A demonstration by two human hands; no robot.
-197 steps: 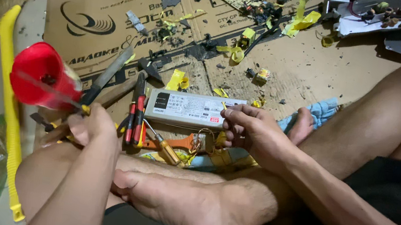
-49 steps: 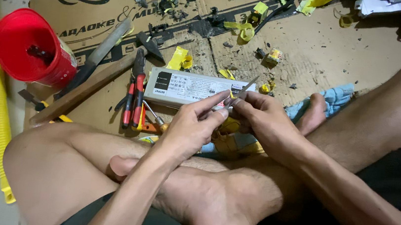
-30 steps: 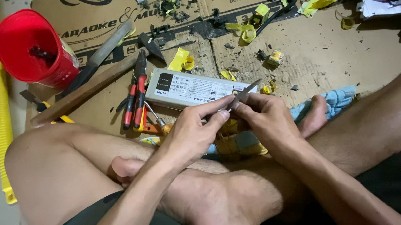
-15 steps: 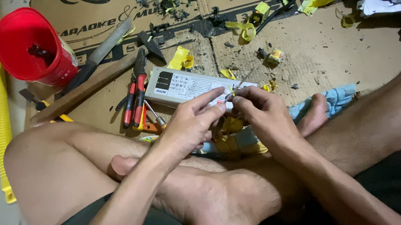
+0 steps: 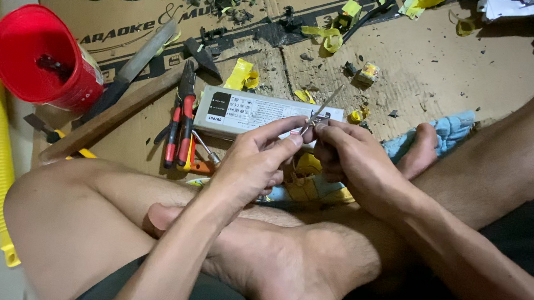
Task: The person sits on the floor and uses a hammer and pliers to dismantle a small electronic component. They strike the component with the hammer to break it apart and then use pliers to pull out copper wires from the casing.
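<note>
since a moment ago our left hand (image 5: 249,164) has hardly moved. brown cardboard (image 5: 486,74) covers the floor. both grips pinch thin silver tweezers (image 5: 321,108) over the white box (image 5: 244,111), with our right hand (image 5: 352,159).

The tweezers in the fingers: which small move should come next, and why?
Probably steady the tweezers and ease their tip down onto the grey metal box. Both the left hand and the right hand pinch them just above its end, tip up.
</note>
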